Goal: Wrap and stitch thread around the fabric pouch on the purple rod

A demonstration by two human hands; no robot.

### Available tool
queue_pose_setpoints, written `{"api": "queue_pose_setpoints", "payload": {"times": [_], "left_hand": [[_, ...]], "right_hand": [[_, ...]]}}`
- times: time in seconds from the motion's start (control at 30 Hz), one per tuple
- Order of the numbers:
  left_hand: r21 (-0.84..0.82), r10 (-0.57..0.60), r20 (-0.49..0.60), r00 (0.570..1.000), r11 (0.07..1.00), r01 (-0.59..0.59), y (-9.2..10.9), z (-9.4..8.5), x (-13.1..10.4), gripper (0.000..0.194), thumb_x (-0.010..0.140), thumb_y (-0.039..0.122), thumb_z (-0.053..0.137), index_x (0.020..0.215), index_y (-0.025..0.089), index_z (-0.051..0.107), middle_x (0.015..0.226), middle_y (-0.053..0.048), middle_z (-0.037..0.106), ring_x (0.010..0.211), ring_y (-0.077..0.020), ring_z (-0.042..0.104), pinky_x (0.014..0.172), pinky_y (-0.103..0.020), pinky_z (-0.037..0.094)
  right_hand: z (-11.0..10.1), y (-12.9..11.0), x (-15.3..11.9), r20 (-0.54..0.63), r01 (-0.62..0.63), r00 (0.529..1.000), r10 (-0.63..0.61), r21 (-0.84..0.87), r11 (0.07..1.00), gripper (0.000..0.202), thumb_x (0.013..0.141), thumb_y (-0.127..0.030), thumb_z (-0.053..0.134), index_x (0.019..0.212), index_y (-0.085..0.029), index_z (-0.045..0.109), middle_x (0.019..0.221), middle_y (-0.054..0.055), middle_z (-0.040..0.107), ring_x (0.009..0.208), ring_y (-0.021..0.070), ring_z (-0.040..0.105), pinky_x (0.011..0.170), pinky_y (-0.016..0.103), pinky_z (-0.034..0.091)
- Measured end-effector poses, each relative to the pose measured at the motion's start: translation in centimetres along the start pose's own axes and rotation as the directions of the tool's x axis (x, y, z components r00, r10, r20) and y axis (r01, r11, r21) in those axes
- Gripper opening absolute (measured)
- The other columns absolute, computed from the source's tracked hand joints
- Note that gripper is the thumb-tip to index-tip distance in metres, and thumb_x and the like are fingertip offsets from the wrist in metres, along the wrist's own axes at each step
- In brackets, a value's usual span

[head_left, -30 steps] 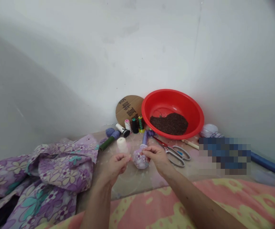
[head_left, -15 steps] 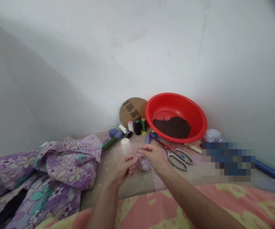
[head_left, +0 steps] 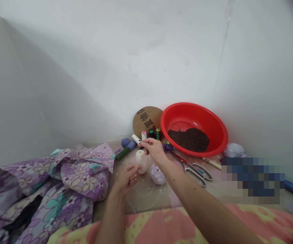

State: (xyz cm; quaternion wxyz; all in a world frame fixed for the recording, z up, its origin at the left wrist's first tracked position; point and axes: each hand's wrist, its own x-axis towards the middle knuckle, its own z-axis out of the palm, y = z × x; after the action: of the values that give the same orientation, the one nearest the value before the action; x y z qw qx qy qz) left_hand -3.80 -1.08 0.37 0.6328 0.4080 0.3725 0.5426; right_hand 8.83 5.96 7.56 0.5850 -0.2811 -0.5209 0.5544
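Observation:
My left hand (head_left: 128,177) is closed in a pinch just in front of a white spool of thread (head_left: 139,158). What sits between its fingers is too fine to make out. Higher up and to the right, my right hand (head_left: 153,148) also pinches, at the level of the spool's top; whatever it holds is too small to name. Below that wrist lies a round bundle of purple floral fabric (head_left: 157,175), touched by neither hand. Scissors (head_left: 196,173) with grey handles and red near the pivot rest to the right of the bundle.
A red basin (head_left: 222,135) with dark grains leans at the wall by a cardboard disc (head_left: 146,118). Thread cones, including a white one with a pink top (head_left: 144,135), stand before it. Purple floral cloth (head_left: 83,173) is heaped left; a pink and yellow cloth (head_left: 166,225) lies nearest me.
My right hand has moved up and away from the left, widening the gap between them. The floral bundle shows more fully. The whole view has shifted slightly.

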Motion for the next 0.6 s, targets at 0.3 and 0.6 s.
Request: {"api": "queue_pose_setpoints", "payload": {"times": [0.3,0.6], "left_hand": [[0.163,-0.115,0.054,0.992,0.981,0.105,-0.4,-0.1,0.0,0.021,0.067,0.035,0.063,0.068,0.015,0.063,0.041,0.008,0.027,0.037,-0.0028,0.018,0.039,-0.020,0.007],[0.536,-0.178,0.027,0.984,0.833,0.136,-0.3,0.7,-0.4,0.017,0.066,0.030,0.061,0.055,0.018,0.062,0.036,0.005,0.037,0.031,-0.0053,0.026,0.037,-0.020,0.013]], "right_hand": [[-0.4,-3.9,-0.1,0.003,0.175,0.985,-0.175,-0.022,0.984,0.019,0.060,-0.032,0.066,0.068,-0.015,0.062,0.066,0.001,0.066,0.035,0.0040,0.039,0.038,0.020,0.029],[-1.5,-7.9,-2.1,-0.060,0.271,0.961,-0.268,0.048,0.961,0.015,0.062,-0.028,0.064,0.070,-0.015,0.060,0.072,0.002,0.068,0.037,0.0036,0.041,0.037,0.020,0.033]]}}
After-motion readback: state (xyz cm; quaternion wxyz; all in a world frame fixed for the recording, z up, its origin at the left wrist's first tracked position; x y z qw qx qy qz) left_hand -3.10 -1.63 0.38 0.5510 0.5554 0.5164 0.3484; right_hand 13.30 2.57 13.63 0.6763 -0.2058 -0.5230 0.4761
